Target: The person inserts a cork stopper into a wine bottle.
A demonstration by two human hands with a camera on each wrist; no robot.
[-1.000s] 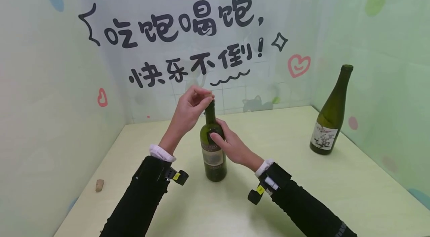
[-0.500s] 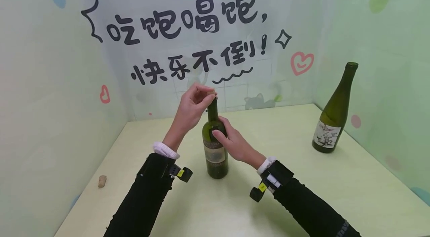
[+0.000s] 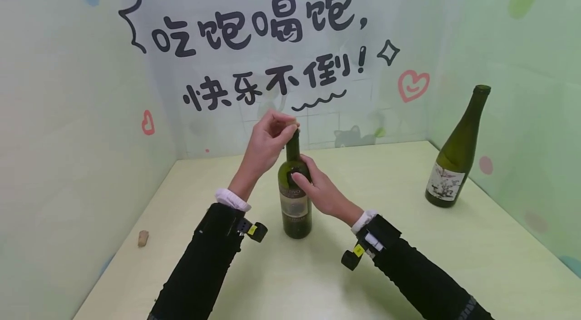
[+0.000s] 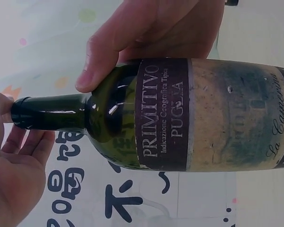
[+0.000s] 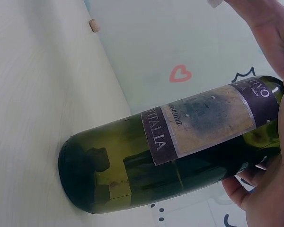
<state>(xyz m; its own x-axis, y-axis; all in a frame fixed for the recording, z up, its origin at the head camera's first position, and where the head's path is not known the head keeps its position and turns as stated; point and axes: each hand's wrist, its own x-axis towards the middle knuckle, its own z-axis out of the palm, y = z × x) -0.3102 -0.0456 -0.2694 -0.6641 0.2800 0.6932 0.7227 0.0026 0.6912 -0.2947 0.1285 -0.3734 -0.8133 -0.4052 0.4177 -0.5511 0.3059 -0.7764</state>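
A dark green wine bottle (image 3: 296, 204) with a "Primitivo" label stands upright in the middle of the table. My right hand (image 3: 323, 191) grips it round the shoulder, thumb on the near side. At the bottle's mouth, the fingers and thumb of my left hand (image 3: 269, 141) pinch a cork (image 4: 8, 116), of which only a small tan part shows. In the left wrist view the bottle's neck (image 4: 52, 112) points toward the left hand. The right wrist view shows the bottle's base (image 5: 78, 175) on the tabletop.
A second green bottle (image 3: 458, 143) with a floral label stands at the table's right side. One loose cork (image 3: 142, 238) sits near the left edge of the table (image 3: 254, 279). Printed walls (image 3: 68, 108) enclose the back and both sides.
The head view has shifted slightly, so everything appears a little farther right. Both hands keep their places on the bottle and the cork.
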